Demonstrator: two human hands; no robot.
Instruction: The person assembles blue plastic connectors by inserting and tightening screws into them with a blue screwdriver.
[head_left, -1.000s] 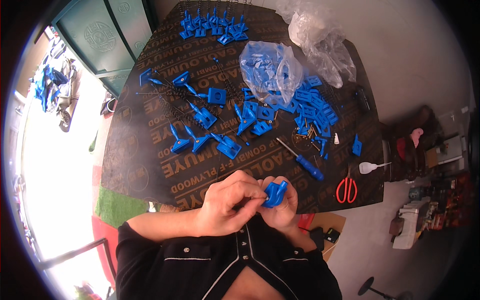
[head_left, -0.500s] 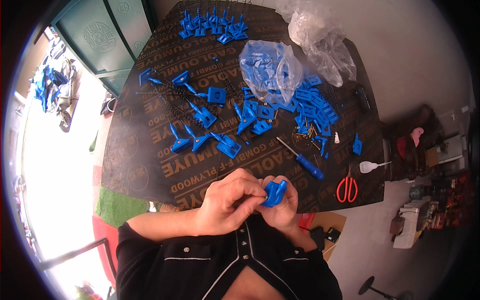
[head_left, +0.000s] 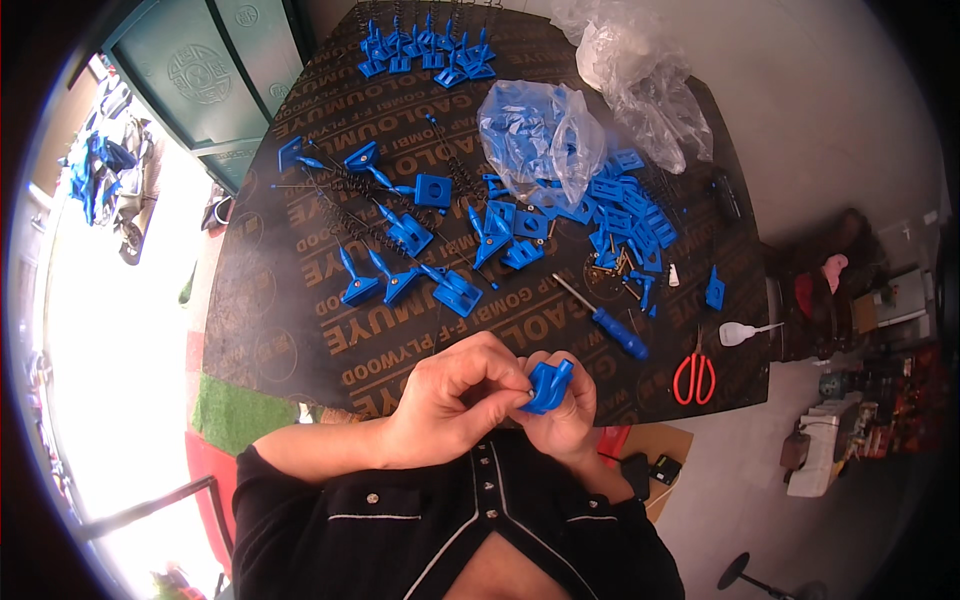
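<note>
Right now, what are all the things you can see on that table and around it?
Small plastic part: one, blue, pinched between both hands.
Loose plastic parts: many, blue, table middle.
Assembled pieces with springs: several, blue, left of the pile.
Row of pieces: several, blue, far edge.
Plastic bags: two, clear, far right.
Screwdriver: one, blue handle, near edge.
Scissors: one, red, right.
Table: one, dark.
Left hand: one.
Right hand: one.

Dark brown plywood board table [head_left: 300, 320], strewn with small blue plastic parts [head_left: 620, 215] and thin metal springs [head_left: 345, 215]. Clear plastic bags [head_left: 640, 85] far right; blue-handled screwdriver [head_left: 605, 320] and red-handled scissors [head_left: 693, 375] near right.
</note>
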